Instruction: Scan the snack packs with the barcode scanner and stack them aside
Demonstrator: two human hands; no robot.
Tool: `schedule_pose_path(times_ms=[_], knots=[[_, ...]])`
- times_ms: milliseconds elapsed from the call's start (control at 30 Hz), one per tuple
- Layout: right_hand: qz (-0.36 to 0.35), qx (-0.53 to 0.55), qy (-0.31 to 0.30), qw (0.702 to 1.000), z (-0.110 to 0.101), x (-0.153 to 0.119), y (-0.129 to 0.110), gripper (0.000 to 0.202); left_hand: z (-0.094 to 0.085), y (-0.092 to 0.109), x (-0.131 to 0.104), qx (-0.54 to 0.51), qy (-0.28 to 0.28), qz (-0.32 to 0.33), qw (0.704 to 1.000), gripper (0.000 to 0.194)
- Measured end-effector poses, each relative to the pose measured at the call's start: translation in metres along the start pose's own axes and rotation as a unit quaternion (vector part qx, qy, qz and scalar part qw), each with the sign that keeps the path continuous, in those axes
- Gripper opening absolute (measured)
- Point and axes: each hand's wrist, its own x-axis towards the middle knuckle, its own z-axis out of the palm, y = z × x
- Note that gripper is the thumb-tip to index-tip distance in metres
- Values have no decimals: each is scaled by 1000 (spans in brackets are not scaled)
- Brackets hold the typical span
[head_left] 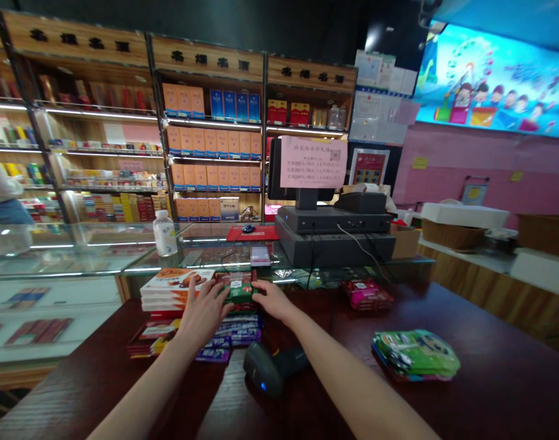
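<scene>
A green and dark red snack packet lies on top of a small stack, between my two hands. At its left edge, the fingertips and thumb of my left hand grip it, the other fingers spread toward the white and orange boxes. Bent around the right edge are the fingers of my right hand. Purple packets lie just below the stack, partly hidden by my left hand. Red and yellow packets sit under the boxes. Nearer me, between my forearms, rests a black barcode scanner with a blue light.
Green pouches and pink-red packets lie on the right of the dark table. Behind it stand a glass counter, a white bottle and a cash register. Part of another person shows at far left.
</scene>
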Motion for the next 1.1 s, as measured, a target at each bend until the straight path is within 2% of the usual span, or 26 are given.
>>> schedule_pose_path(times_ms=[167,333,533,700,900,1100], knots=[[-31,27,-9,999,-5,-5,-2,35,-2,6,0,-28,-6,-4,1000,29],[-24,53,14,998,-12,-14,2,35,-7,12,3,-57,2,-40,998,35],[22,84,44,995,-15,-28,12,48,-9,23,10,-18,-27,-80,996,48],[58,129,32,989,-18,-34,11,48,-13,31,14,1,-40,-91,995,42],[135,204,20,969,-21,-39,9,52,-15,32,16,-70,-74,-126,987,32],[143,252,22,957,-30,-47,11,53,-3,32,17,-136,-65,-146,978,33]])
